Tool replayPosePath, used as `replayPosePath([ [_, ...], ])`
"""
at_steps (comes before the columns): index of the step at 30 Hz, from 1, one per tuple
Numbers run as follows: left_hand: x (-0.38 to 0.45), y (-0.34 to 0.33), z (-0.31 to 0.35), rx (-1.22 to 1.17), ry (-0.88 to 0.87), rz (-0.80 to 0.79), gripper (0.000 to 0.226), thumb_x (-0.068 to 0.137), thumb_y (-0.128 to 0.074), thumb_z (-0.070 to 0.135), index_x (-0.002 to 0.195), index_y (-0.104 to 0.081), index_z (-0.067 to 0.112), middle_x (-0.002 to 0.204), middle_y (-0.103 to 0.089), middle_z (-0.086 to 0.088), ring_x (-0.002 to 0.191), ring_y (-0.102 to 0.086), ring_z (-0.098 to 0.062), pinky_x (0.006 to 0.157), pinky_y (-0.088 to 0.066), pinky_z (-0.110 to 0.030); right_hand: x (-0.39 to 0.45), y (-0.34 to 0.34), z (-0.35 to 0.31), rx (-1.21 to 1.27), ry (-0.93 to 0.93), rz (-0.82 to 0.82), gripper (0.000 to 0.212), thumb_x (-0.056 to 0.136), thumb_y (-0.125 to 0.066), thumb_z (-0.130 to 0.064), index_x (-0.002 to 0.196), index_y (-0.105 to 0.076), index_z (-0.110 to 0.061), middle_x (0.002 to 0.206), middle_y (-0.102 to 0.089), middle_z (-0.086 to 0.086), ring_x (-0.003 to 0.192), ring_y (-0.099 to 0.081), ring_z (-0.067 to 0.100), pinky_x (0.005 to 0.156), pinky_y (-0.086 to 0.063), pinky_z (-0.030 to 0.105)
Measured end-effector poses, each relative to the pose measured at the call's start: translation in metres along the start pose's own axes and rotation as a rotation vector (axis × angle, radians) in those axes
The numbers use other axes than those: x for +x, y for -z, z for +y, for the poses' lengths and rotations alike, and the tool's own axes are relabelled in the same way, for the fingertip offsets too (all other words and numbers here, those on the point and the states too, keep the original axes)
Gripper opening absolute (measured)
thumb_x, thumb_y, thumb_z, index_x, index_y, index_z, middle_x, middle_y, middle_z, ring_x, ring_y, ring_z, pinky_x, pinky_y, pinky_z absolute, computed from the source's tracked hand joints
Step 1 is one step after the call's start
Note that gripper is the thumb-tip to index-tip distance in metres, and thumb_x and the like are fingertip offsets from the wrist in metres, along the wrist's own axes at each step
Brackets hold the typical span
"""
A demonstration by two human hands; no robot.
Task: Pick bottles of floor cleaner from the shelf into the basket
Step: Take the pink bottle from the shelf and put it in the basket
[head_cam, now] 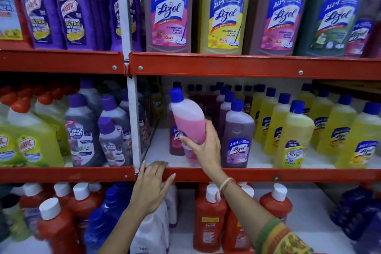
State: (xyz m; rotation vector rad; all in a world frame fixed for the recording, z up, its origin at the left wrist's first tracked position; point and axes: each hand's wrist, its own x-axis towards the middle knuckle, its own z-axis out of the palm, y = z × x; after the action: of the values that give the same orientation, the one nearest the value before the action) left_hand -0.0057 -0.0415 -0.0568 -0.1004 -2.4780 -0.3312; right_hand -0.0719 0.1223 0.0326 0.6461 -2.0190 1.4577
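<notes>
Gripping pink bottle (188, 117), right hand (203, 146); left hand (151, 183) spread on shelf edge (268, 175).

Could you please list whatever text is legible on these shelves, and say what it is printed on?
"Lizol", "Disinfectant Surface Cleaner": top-shelf pink-label bottle.
"Harpic": purple bottle.
"Max Kleen": grey bottle.
"Bactin Floor Cleaner": yellow bottle.
The label of the pink bottle in the right hand: hidden.

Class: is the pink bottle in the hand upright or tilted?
Tilted: the pink bottle, held by the right hand, leans its blue cap left.
</notes>
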Motion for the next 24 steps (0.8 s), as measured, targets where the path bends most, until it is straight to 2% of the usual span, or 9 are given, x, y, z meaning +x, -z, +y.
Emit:
replayPosePath([
  [3,-0.001,-0.003,0.009,0.060,0.064,0.003,0.066,0.090,-0.019,0.061,0.124,-0.052,0.016,0.124,-0.059,-0.002,0.122,-0.047,-0.019,0.113,-0.011,-0.045,-0.008,0.025,-0.016,-0.253,0.159,0.142,0.069,0.072,-0.072,-0.053,0.126,-0.047,-0.018,0.107,-0.058,0.004,0.097,-0.052,0.020,0.067,-0.046,0.028],
  [7,0.004,-0.011,0.040,0.078,0.088,-0.021,0.072,0.089,-0.012,0.062,0.123,-0.055,0.016,0.127,-0.060,-0.005,0.123,-0.049,-0.021,0.109,-0.020,-0.056,-0.027,0.058,-0.031,-0.538,0.307,0.319,0.063,0.078,-0.066,-0.055,0.125,-0.048,-0.017,0.091,-0.058,0.007,0.082,-0.053,0.023,0.050,-0.043,0.027],
  [9,0.009,-0.017,0.058,0.086,0.065,-0.056,0.072,0.090,-0.009,0.062,0.123,-0.055,0.016,0.127,-0.060,-0.004,0.123,-0.050,-0.020,0.108,-0.021,-0.057,-0.033,0.073,-0.035,-0.597,0.354,0.353,0.060,0.081,-0.064,-0.054,0.125,-0.047,-0.017,0.089,-0.058,0.008,0.077,-0.055,0.023,0.045,-0.048,0.031],
  [12,0.015,-0.028,0.079,0.100,0.044,-0.103,0.074,0.091,-0.006,0.061,0.121,-0.057,0.017,0.123,-0.063,-0.003,0.119,-0.053,-0.019,0.108,-0.020,-0.057,-0.039,0.096,-0.037,-0.555,0.383,0.306,0.060,0.079,-0.068,-0.051,0.124,-0.047,-0.017,0.092,-0.059,0.006,0.077,-0.058,0.020,0.045,-0.053,0.033],
  [14,0.014,-0.034,0.087,0.113,0.050,-0.101,0.069,0.091,-0.011,0.060,0.119,-0.057,0.018,0.120,-0.064,-0.001,0.117,-0.054,-0.019,0.110,-0.014,-0.055,-0.038,0.114,-0.038,-0.358,0.320,0.220,0.065,0.072,-0.075,-0.050,0.123,-0.047,-0.022,0.100,-0.060,-0.006,0.085,-0.060,0.012,0.055,-0.057,0.032],
  [16,0.011,-0.037,0.090,0.113,0.056,-0.084,0.061,0.092,-0.018,0.059,0.119,-0.056,0.019,0.117,-0.064,0.000,0.116,-0.054,-0.020,0.108,-0.010,-0.052,-0.035,0.131,-0.040,-0.038,0.185,0.078,0.069,0.064,-0.080,-0.050,0.122,-0.048,-0.028,0.107,-0.059,-0.019,0.094,-0.060,0.003,0.069,-0.059,0.028],
  [18,0.010,-0.038,0.089,0.108,0.048,-0.066,0.056,0.090,-0.026,0.058,0.120,-0.055,0.020,0.116,-0.063,0.000,0.116,-0.053,-0.020,0.109,-0.009,-0.051,-0.032,0.146,-0.041,0.334,0.025,-0.075,0.067,0.059,-0.087,-0.037,0.116,-0.053,-0.029,0.105,-0.068,-0.011,0.097,-0.066,0.009,0.073,-0.060,0.029],
  [20,0.010,-0.039,0.087,0.101,0.045,-0.055,0.058,0.090,-0.025,0.060,0.120,-0.054,0.020,0.116,-0.063,0.001,0.118,-0.052,-0.019,0.109,-0.008,-0.050,-0.028,0.155,-0.037,0.621,-0.076,-0.191,0.066,0.054,-0.091,-0.024,0.111,-0.059,-0.027,0.100,-0.075,-0.001,0.092,-0.071,0.017,0.070,-0.059,0.026],
  [24,0.009,-0.043,0.083,0.114,0.029,-0.096,0.071,0.088,-0.009,0.065,0.121,-0.052,0.019,0.117,-0.062,0.000,0.118,-0.052,-0.021,0.107,-0.007,-0.050,-0.025,0.162,-0.024,0.994,-0.200,-0.416,0.068,0.044,-0.094,-0.031,0.104,-0.064,-0.017,0.092,-0.076,0.005,0.084,-0.072,0.021,0.072,-0.059,0.032],
])
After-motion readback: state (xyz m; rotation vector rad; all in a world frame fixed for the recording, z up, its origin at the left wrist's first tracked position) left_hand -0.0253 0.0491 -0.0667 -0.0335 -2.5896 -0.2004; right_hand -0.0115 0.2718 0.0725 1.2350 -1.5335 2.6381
